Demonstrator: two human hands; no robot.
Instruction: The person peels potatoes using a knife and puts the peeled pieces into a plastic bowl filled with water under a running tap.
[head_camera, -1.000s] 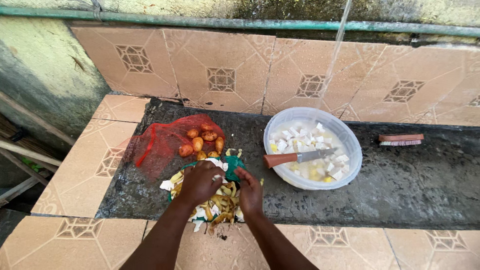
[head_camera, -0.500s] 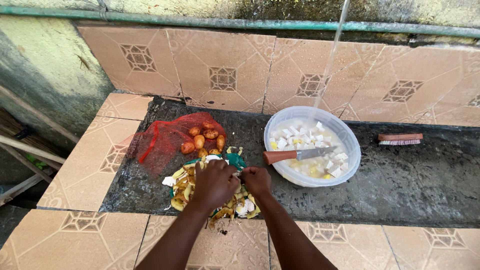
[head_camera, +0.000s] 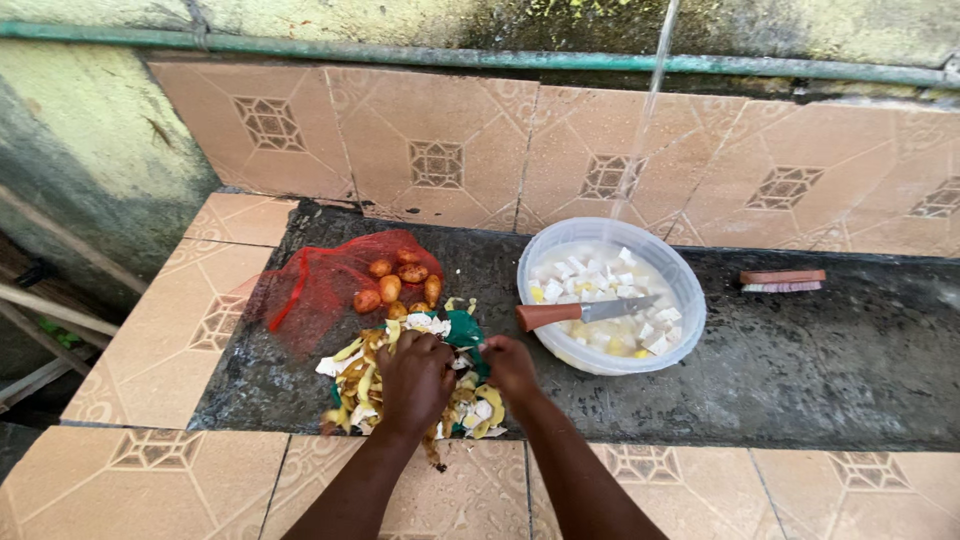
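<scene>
My left hand (head_camera: 415, 378) presses down on a heap of yellow and white vegetable peelings (head_camera: 365, 385) lying on a dark wet stone slab (head_camera: 800, 370), its fingers curled into the heap. My right hand (head_camera: 510, 368) rests beside it at the heap's right side, fingers pinched on a piece of green plastic (head_camera: 463, 329) that lies under the peelings. A red mesh bag (head_camera: 315, 285) with several small brown potatoes (head_camera: 392, 285) lies just behind the heap.
A white bowl (head_camera: 690, 315) of cut white and yellow pieces in water stands to the right, a brown-handled knife (head_camera: 585, 312) laid across it. Water streams into it from above. A scrubbing brush (head_camera: 782, 280) lies far right. A tiled ledge surrounds the slab.
Both hands have drawn closer together over the peelings, and the heap is gathered tighter. The view has shifted slightly. The bowl, knife and bag have not moved.
</scene>
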